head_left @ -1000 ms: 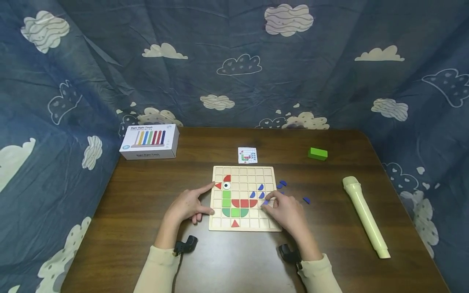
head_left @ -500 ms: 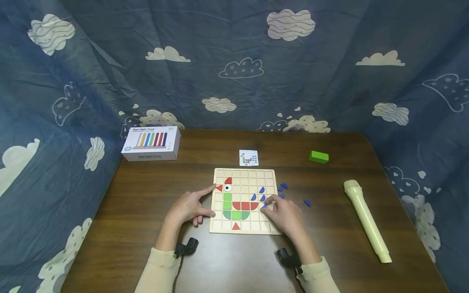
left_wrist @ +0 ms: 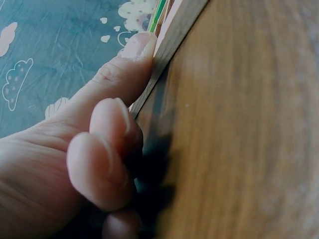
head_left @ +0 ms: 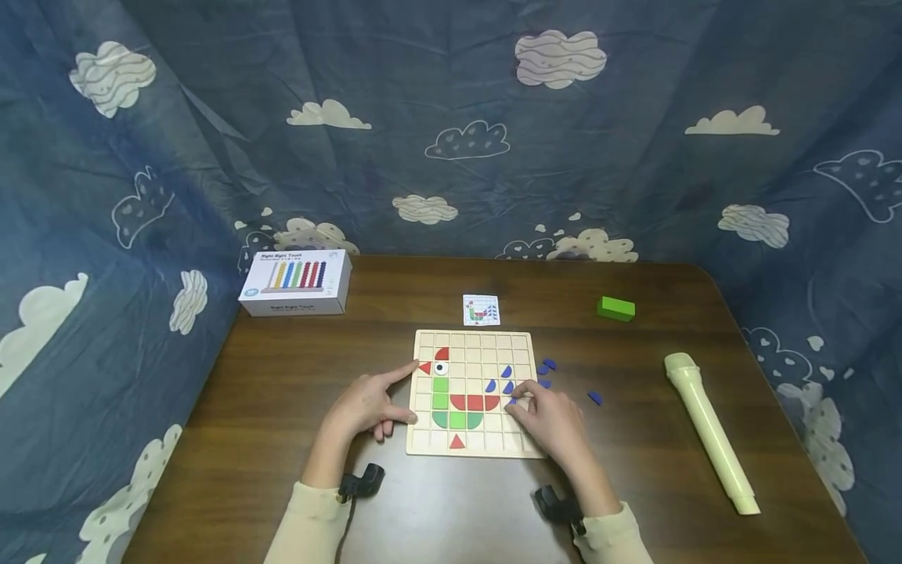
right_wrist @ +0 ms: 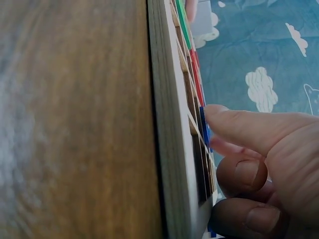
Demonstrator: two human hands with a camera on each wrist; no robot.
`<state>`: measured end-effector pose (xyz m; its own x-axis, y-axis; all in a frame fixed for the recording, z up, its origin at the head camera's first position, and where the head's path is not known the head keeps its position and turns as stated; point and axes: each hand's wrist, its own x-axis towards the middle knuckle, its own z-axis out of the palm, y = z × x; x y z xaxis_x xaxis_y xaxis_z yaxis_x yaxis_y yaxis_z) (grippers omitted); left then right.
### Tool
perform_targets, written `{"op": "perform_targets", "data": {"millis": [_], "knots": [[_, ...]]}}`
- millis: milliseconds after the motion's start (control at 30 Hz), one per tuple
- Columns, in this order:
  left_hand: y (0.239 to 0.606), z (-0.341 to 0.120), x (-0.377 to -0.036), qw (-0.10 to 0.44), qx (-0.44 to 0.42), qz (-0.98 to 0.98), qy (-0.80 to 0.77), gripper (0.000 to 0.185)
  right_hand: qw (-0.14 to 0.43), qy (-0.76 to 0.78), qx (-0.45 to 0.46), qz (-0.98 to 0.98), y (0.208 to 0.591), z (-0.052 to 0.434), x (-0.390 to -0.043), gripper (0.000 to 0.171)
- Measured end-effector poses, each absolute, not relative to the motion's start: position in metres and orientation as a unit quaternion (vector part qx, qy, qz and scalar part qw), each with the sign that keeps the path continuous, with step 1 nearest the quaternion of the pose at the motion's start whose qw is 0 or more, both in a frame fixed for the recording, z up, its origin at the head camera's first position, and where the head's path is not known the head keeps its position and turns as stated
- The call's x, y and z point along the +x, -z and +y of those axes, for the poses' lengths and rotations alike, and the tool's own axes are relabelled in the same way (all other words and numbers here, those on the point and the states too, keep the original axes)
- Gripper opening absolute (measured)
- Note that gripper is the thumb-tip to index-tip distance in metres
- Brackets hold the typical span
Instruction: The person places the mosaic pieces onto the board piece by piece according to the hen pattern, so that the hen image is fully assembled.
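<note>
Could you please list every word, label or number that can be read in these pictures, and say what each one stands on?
"Right Right Touch", as best it can be made out: top face of the white box, above its picture of coloured bars.
A second dark line on the box's front face: too blurred to read.
The small card behind the wooden board: a picture only, no legible words.
The green block and cream tube: no text visible.

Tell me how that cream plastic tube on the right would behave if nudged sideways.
The cream tube looks round and lies flat on the table, so it would probably roll. It appears hollow plastic, likely light and stiff. Its wider top end may make it curve.
</note>
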<state>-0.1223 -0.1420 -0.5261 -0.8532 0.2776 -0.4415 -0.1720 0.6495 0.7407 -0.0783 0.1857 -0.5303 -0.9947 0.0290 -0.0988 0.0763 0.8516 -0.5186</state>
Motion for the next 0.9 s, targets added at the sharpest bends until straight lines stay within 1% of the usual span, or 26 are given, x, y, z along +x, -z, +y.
{"op": "perform_targets", "data": {"millis": [133, 267, 533, 633, 733, 900], "knots": [[0.527, -0.142, -0.122, 0.265, 0.04, 0.869, -0.417, 0.097, 0.037, 0.287, 0.022, 0.957, 0.529, 0.188, -0.076, 0.025], [0.527, -0.141, -0.121, 0.266, 0.04, 0.868, -0.418, 0.097, 0.01, 0.307, 0.022, 0.951, 0.524, 0.2, -0.075, 0.022], [0.526, -0.141, -0.118, 0.266, 0.035, 0.871, -0.412, 0.096, -0.064, 0.31, 0.056, 0.947, 0.51, 0.25, -0.081, 0.021], [0.526, -0.141, -0.118, 0.265, 0.032, 0.871, -0.412, 0.096, -0.076, 0.301, 0.063, 0.948, 0.51, 0.265, -0.084, 0.022], [0.525, -0.14, -0.118, 0.264, 0.029, 0.871, -0.413, 0.096, -0.056, 0.286, 0.059, 0.955, 0.512, 0.271, -0.088, 0.025], [0.525, -0.139, -0.118, 0.264, 0.026, 0.871, -0.414, 0.096, 0.019, 0.265, 0.041, 0.963, 0.517, 0.264, -0.094, 0.032]]}}
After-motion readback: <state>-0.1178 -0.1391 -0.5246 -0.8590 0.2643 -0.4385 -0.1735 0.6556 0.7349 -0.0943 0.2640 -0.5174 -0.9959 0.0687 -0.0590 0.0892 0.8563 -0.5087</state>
